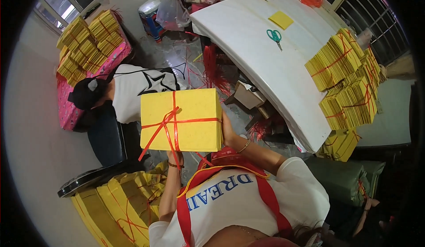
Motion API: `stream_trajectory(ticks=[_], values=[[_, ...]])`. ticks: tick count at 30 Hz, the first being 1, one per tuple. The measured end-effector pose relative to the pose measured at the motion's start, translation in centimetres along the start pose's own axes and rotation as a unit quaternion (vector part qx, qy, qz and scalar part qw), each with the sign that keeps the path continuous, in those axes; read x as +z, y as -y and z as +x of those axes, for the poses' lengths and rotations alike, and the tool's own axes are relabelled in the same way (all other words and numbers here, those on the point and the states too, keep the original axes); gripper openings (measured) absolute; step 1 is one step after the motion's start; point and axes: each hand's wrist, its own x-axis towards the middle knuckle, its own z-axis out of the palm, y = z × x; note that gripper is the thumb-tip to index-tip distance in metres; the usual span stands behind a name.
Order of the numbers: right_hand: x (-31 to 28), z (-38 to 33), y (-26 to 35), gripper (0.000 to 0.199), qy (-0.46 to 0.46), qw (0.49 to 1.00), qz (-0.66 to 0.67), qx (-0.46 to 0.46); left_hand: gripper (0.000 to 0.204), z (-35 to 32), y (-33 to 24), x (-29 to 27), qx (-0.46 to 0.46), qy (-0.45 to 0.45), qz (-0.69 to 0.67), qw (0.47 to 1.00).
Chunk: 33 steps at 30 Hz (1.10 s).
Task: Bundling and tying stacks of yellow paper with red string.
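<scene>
Grey floor runs under a white desk [283, 83], curved by the lens. Nearest: a heap of yellow sheets [119, 202] at lower left. Both hands hold up a yellow paper bundle [186, 114] tied crosswise with red ribbon [170, 123], at chest height in the middle of the view. Left hand [174, 158] under the bottom edge, mostly hidden; grip shape cannot be told. Right hand [228, 132] closed on the bundle's right edge. Beyond it, a person in a white shirt [133, 90] by a dark chair [110, 140]. On the desk: tied stacks [347, 79] at right, green scissors [275, 36], a loose yellow sheet [281, 20]. Far left, more stacks [88, 43] on a pink surface.
</scene>
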Motion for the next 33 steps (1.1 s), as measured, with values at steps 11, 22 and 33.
stream_trajectory(ticks=[11,22,33], values=[[-1.2,1.0,-0.2,0.044,0.146,0.989,-0.004,0.022,0.045,-2.6,2.9,-0.4,-0.006,-0.157,0.014,0.988],[0.3,5.0,-1.0,0.043,0.172,0.967,-0.142,0.123,0.045,-4.5,4.5,-0.2,0.017,-0.291,-0.033,0.956],[1.9,7.2,-5.0,0.048,0.234,0.925,-0.207,0.214,0.04,-6.2,7.0,-4.0,0.115,-0.309,-0.231,0.915]])
